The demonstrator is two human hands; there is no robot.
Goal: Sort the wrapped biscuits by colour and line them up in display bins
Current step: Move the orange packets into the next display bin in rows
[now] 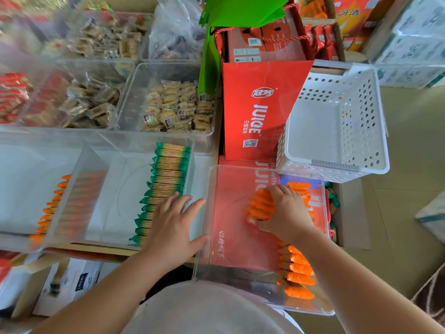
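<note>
Right hand [286, 213] clasps orange biscuits [261, 204] inside the clear bin [240, 166]; left hand [172, 227], fingers spread, touches its rim

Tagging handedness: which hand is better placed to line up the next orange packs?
Right. The right hand grips a bunch of orange packs inside the bin, near the row along its right wall. The left hand lies open by the left rim, holding nothing.

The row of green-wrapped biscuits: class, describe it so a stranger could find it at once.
Start at the tall red juice box. Left of it, the clear bin by the open left hand holds the row of green-wrapped biscuits along its right wall. Every other lined-up row is orange.
</note>
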